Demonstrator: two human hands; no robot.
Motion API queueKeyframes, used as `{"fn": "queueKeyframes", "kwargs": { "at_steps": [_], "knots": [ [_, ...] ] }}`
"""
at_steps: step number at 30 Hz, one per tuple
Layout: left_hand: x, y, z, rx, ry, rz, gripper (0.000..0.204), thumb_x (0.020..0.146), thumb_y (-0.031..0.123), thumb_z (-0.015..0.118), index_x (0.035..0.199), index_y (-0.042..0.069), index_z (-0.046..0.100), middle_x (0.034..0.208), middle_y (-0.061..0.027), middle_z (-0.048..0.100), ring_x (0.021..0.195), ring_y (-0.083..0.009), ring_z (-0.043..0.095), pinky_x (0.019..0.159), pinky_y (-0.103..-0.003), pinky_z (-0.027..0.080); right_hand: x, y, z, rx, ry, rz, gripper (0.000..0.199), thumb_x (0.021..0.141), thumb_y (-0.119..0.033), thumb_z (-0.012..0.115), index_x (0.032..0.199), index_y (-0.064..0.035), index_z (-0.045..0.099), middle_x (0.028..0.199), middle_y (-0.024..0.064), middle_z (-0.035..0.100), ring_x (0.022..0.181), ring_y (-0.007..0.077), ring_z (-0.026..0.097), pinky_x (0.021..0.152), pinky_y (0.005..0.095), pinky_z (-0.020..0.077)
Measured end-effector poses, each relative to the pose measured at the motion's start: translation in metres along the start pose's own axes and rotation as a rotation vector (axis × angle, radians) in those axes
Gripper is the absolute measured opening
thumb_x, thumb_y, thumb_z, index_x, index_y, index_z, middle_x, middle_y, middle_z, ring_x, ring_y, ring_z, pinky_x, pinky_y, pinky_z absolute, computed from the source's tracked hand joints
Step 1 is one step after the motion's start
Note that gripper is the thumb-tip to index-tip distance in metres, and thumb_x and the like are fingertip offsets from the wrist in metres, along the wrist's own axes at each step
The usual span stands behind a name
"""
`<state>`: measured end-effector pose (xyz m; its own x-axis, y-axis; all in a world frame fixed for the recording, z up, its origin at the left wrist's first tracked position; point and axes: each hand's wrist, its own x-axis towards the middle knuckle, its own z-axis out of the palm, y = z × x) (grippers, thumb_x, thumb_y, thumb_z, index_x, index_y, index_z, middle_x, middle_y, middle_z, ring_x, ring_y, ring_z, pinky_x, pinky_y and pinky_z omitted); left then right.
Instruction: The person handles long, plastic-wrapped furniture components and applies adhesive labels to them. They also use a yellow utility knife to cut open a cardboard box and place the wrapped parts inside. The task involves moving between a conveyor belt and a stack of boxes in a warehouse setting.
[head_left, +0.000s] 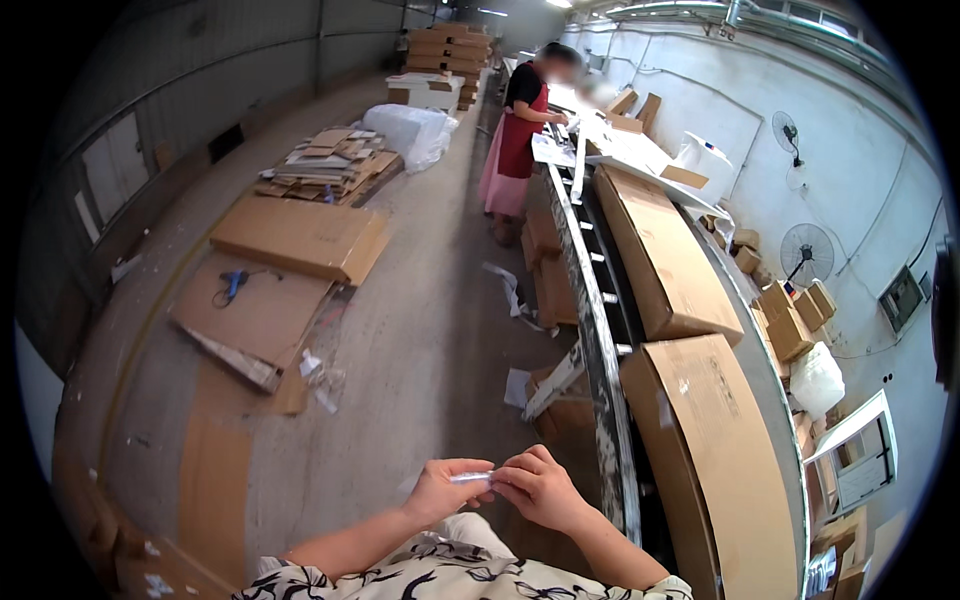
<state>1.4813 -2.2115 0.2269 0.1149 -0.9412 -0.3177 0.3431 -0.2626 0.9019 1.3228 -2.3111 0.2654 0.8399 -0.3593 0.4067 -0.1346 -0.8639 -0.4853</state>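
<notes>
- Two hands, left hand and right hand, pinching a small clear strip between closed fingers, just left of the conveyor.
- Strip apparently mid-handling, not yet applied.
- Nearest long carton lying on the conveyor, seemingly awaiting attention.

Both bare forearms are raised from the lower edge and brought together, the left hand and right hand being curled, fingertips pinched and nearly touched at centre.
</notes>
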Motion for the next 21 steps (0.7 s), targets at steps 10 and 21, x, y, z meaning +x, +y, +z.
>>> {"fn": "queueKeyframes", "kwargs": {
  "at_steps": [10,21],
  "knots": [
    [0.295,0.147,-0.097,0.092,0.075,0.068,0.029,0.081,-0.002,0.057,0.11,-0.005,0.059,0.094,-0.012,0.065,0.078,-0.0179,0.066,0.062,-0.024,0.051,0.263,0.256,-0.005,0.033,-0.032,-0.07,0.017,0.07,-0.011,0.07,0.086,-0.0081,0.066,0.085,0.0044,0.059,0.079,0.0224,0.053,0.069,0.0316,0.0478],
    [0.631,0.272,-0.208,-0.084,0.011,-0.036,0.028,0.084,0.001,0.055,0.111,-0.006,0.056,0.095,-0.0141,0.065,0.075,-0.0213,0.066,0.06,-0.026,0.051,0.522,0.509,-0.017,-0.128,-0.016,-0.087,0.014,0.064,-0.011,0.069,0.077,-0.0075,0.064,0.078,0.0012,0.058,0.076,0.0189,0.052,0.066,0.0288,0.0472]
  ]
}}
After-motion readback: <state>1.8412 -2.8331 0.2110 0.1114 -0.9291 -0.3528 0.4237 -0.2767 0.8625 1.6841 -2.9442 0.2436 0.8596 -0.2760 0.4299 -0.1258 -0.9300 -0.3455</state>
